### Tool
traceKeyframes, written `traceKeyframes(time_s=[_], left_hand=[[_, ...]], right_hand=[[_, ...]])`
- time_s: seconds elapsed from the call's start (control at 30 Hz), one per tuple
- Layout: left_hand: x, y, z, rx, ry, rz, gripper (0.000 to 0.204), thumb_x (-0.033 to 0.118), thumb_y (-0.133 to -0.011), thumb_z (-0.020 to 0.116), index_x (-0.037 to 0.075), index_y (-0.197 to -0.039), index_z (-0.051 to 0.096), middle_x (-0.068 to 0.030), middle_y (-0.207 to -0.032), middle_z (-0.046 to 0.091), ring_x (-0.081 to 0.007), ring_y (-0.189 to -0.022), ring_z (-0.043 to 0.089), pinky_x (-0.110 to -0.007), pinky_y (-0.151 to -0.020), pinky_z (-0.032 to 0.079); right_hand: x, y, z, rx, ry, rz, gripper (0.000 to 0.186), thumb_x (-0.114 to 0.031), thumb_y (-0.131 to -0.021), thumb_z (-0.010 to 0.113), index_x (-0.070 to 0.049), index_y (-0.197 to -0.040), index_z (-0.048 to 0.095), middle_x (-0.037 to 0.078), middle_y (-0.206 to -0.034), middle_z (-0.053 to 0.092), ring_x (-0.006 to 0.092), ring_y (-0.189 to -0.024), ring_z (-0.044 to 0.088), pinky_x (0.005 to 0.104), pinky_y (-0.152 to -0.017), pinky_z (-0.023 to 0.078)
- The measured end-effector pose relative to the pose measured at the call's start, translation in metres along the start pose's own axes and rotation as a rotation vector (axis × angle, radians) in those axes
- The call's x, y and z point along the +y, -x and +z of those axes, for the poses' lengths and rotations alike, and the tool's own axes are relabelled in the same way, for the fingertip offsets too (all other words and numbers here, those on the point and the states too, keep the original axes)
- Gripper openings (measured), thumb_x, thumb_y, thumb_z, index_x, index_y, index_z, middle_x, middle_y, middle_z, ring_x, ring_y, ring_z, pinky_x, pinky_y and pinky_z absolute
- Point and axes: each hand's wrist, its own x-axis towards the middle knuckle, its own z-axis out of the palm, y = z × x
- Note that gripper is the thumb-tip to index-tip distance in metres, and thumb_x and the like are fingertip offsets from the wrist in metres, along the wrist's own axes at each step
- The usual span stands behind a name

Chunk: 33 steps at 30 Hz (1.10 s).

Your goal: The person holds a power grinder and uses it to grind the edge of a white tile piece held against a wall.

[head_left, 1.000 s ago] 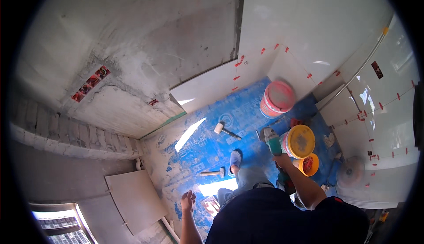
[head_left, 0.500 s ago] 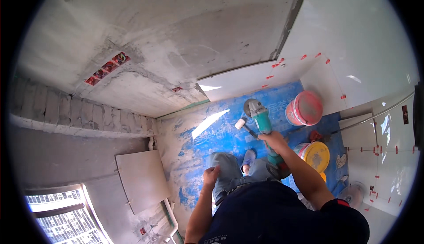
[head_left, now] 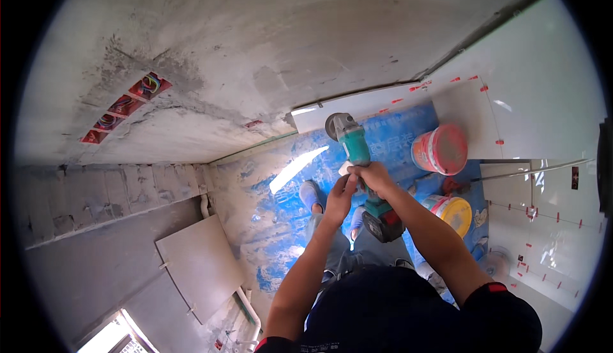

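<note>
My right hand (head_left: 375,179) is wrapped round the green body of a cordless angle grinder (head_left: 354,145). The grinder's grey head and round disc (head_left: 333,125) point away from me, and its dark battery end (head_left: 385,224) is towards my body. My left hand (head_left: 340,198) meets the right one at the grinder's left side, its fingers closed together. A small white-ended piece (head_left: 345,168) shows just beyond those fingertips; its shaft is hidden by my hands. Whether it belongs to the grinder I cannot tell.
Blue sheeting (head_left: 402,129) covers much of the floor. To the right stand a red-lidded bucket (head_left: 450,148) and a yellow-lidded bucket (head_left: 456,217). White tiles (head_left: 536,78) with red clips line the right wall. A loose panel (head_left: 199,267) leans at the left. Wired red boxes (head_left: 124,106) sit in the bare wall.
My left hand has risen from beside my thigh to the grinder and my right hand. The grinder has moved slightly left and away from me. My left foot has come into view.
</note>
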Motion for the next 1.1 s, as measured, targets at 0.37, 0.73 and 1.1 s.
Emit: traceKeyframes(time_s=[0.37, 0.73, 1.1], left_hand=[[0.016, -0.082, -0.011, 0.049, 0.178, 0.011, 0.051, 0.048, -0.098, 0.056, 0.007, -0.128, 0.052, -0.0068, -0.114, 0.059, -0.0133, -0.094, 0.056, -0.025, -0.077, 0.045], [0.019, -0.102, 0.029, 0.210, 0.203, 0.128, 0.053, 0.039, -0.093, 0.065, -0.001, -0.125, 0.050, -0.0162, -0.114, 0.053, -0.0266, -0.103, 0.055, -0.035, -0.092, 0.045], [-0.031, -0.132, -0.011, 0.368, 0.220, 0.145, 0.016, 0.018, -0.094, 0.060, 0.003, -0.095, 0.067, -0.0059, -0.076, 0.064, -0.0141, -0.068, 0.058, -0.030, -0.066, 0.049]], right_hand=[[-0.046, -0.072, 0.030, -0.025, 0.010, 0.069, 0.043, -0.041, -0.080, 0.077, 0.001, -0.085, 0.071, 0.008, -0.080, 0.068, 0.0172, -0.066, 0.062, 0.0325, -0.057, 0.047], [-0.075, -0.098, -0.004, -0.160, 0.076, 0.143, 0.035, -0.039, -0.078, 0.079, -0.007, -0.085, 0.068, 0.001, -0.074, 0.059, 0.0152, -0.064, 0.054, 0.0307, -0.063, 0.043], [-0.056, -0.086, -0.040, -0.257, -0.089, 0.250, 0.025, -0.029, -0.085, 0.073, -0.008, -0.085, 0.060, 0.002, -0.069, 0.058, 0.0142, -0.057, 0.056, 0.0298, -0.056, 0.045]])
